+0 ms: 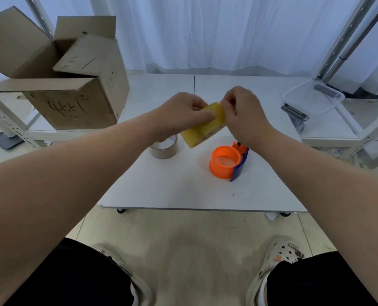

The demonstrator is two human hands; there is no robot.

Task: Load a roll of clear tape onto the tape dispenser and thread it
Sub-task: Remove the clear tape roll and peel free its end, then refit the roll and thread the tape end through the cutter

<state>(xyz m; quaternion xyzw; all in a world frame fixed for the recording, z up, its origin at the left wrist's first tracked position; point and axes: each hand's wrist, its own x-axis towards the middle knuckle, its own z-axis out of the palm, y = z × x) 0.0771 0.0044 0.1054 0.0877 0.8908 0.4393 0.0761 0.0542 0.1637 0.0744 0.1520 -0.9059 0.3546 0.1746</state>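
A yellowish roll of clear tape [202, 129] is held up above the white table [183, 191]. My left hand [183, 112] grips its left side, thumb on the outer face. My right hand [243, 111] pinches at the roll's upper right edge with fingertips. Below the right wrist stands the tape dispenser [227, 162], with an orange hub and a dark blue side plate, on the table. Its hub holds no roll.
A brownish roll of tape [164, 149] lies on the table under my left wrist. An open cardboard box [73, 85] stands at the back left. A clear plastic bin [313, 98] sits at the back right, beside metal rack posts.
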